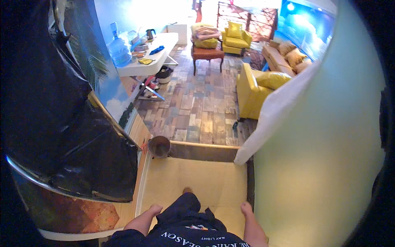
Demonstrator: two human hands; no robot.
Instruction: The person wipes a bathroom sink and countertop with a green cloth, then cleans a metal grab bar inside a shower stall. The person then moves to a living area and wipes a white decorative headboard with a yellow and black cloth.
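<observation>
My left hand (156,209) hangs beside my left thigh, above the pale floor (197,173). Nothing shows in it, but its fingers are too small and hidden to read. On the other side, my right hand (246,207) hangs close to the pale green wall (311,154), and its fingers cannot be made out either. Ahead of me a dark bucket (159,146) stands at the left end of a floor step (203,152) with a light wooden edge. One foot (187,190) shows in front of my dark trousers.
Black sheeting (68,129) hangs along the left; a whitish curtain (274,111) edges the right. Beyond the step lies a patchwork plank floor (197,108). A white table (139,70) bears a water bottle (119,51). Yellow armchairs (247,89) and a wooden chair (207,54) stand farther off.
</observation>
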